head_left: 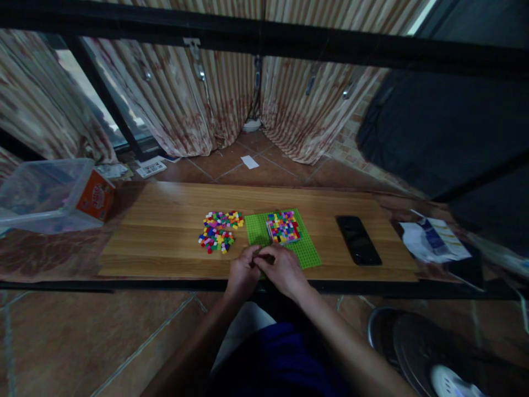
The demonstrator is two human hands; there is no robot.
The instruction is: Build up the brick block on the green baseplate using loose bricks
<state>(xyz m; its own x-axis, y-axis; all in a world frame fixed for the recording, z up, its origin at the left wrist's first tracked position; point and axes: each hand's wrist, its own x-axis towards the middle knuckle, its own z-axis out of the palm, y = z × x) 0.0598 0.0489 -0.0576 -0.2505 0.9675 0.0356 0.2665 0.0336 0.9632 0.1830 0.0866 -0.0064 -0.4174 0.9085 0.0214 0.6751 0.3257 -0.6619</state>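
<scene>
My left hand [244, 268] and my right hand [284, 269] meet over the near edge of a green studded baseplate [308, 252]. Their fingers are pinched together; whatever lies between the fingertips is too small or hidden to make out. Farther back on the baseplate stands a block of multicoloured toy bricks [283, 226], packed close in rows. Left of the baseplate, loose small bricks [217, 240] in many colours lie spread in two clusters on the wooden board [161, 231].
A black phone [358, 240] lies on the board's right side. Beyond it are a plastic packet [432, 241] and a dark flat object. At the far left stands a clear plastic bin [45, 193] with an orange label. A dark metal bar [264, 30] crosses above, before striped curtains [173, 105].
</scene>
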